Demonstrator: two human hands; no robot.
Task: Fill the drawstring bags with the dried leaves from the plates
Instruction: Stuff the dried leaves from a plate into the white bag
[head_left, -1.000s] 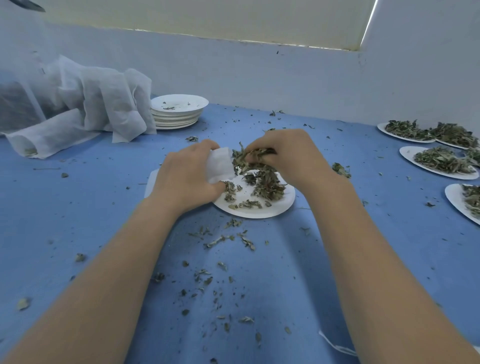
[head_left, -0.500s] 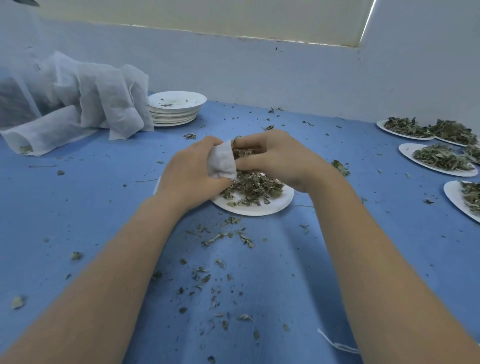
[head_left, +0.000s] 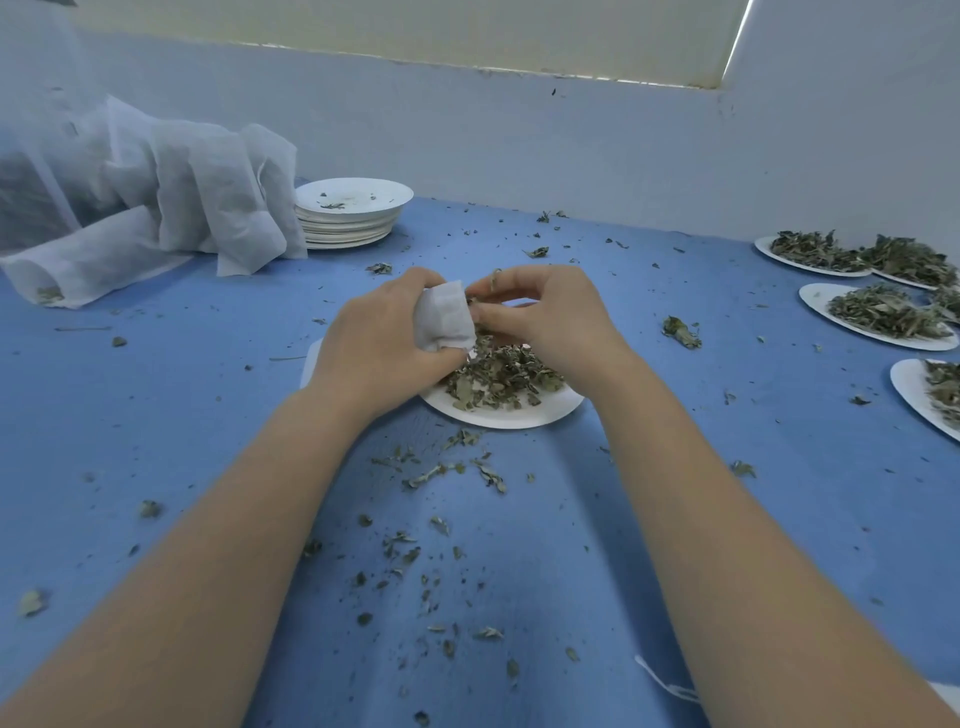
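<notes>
Blue table surface (head_left: 156, 426) fills most of view, runs left to right & back to far wall. Far wall (head_left: 519, 145) pale, whitish-blue, w/ a few small dark specks. Above it a cream/yellowish band (head_left: 415, 31) across top of view, prob. blind or upper wall, can't tell which. Thin bright strip of daylight (head_left: 737, 36) at far right edge of that band, slanting down. Right of strip, white wall section (head_left: 857, 104). Light soft, even, no hard shadows on table.
</notes>
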